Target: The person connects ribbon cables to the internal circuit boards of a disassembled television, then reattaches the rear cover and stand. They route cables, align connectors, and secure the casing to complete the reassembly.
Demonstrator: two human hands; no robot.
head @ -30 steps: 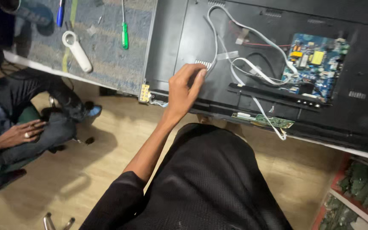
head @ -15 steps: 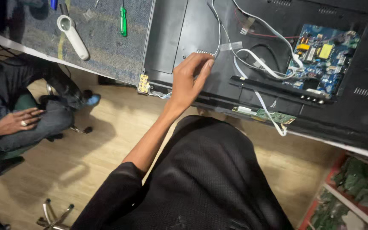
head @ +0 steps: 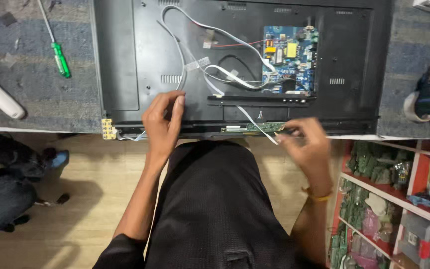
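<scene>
- Flat-panel television, back cover off (head: pixel 125 65): lies face down on the grey carpeted surface (head: pixel 21 99), lower edge at the person's lap. Wide, thin, likely awkward and flex-prone; best gripped by the frame edges, not the boards.
- White ribbon cable (head: pixel 260 130): soft, thin, easily creased; runs to the narrow green strip board (head: pixel 255 127).
- Blue main board (head: pixel 288 59): fragile, upper right.
- Left hand (head: pixel 162 124): fingers curled, pinched narrowly at the white wires (head: pixel 179 82), wrist bent up.
- Right hand (head: pixel 304 144): blurred, fingers at the strip board's end; grip cannot be told.
</scene>
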